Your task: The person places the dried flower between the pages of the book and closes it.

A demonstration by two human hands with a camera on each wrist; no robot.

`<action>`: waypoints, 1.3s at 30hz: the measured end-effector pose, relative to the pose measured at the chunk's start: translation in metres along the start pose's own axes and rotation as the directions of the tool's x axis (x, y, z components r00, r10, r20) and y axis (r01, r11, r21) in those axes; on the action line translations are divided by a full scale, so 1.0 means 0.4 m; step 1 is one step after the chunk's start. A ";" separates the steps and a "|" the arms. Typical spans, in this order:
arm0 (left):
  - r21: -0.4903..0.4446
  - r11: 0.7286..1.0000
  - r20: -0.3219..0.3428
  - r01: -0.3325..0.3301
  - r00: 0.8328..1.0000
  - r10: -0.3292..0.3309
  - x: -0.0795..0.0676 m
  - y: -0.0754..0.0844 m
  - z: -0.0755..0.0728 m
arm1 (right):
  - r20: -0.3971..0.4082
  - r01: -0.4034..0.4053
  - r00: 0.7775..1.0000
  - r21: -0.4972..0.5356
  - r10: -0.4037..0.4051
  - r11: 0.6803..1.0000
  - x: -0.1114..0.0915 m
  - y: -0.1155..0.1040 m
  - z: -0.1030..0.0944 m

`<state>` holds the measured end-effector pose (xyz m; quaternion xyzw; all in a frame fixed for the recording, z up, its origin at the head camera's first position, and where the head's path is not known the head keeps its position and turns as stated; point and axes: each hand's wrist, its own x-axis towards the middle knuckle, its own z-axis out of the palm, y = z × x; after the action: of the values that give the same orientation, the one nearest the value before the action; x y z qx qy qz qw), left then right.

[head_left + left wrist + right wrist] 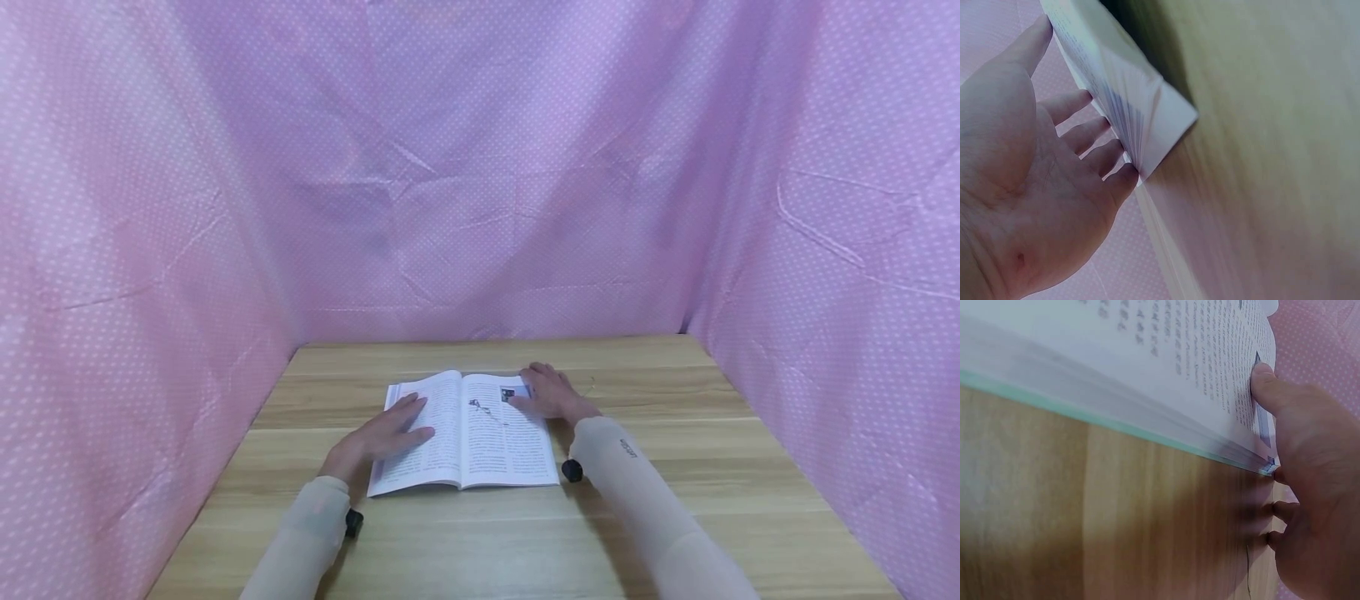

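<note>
A book [495,454] lies spread on the table, with columns of print, a small dark picture and a line drawing on its right page. My left hand [386,433] rests on the left page with fingers spread and the thumb pointing toward the spine. In the left wrist view, the left hand's fingertips [1100,124] touch the page near its edge. My right hand [549,392] is at the upper right corner of the book. Its thumb [1264,378] lies on the right page beside the picture, while other fingers reach past the corner toward the tabletop.
The wooden table [465,542] extends around the book on all sides. Pink dotted cloth [480,208] hangs behind the table and along both sides. Small black devices sit at the left wrist [354,523] and the right wrist [572,471].
</note>
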<state>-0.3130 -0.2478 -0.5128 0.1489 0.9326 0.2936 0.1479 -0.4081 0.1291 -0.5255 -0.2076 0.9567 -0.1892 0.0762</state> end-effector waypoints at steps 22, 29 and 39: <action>0.018 1.000 -0.004 0.013 1.000 -0.012 -0.004 0.009 0.000 | -0.302 0.039 0.953 0.133 0.003 0.990 0.024 -0.017 0.013; 0.009 1.000 -0.007 0.013 1.000 -0.013 0.000 0.002 0.000 | -0.365 0.002 0.927 0.244 0.090 0.970 0.034 -0.031 0.009; 0.004 1.000 0.000 0.024 1.000 -0.024 -0.003 0.011 0.000 | -0.357 -0.036 0.919 0.343 0.166 0.939 0.027 -0.048 -0.003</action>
<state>-0.3111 -0.2449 -0.5098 0.1381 0.9349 0.2899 0.1511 -0.4108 0.1086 -0.5175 -0.1009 0.9175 -0.3787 -0.0676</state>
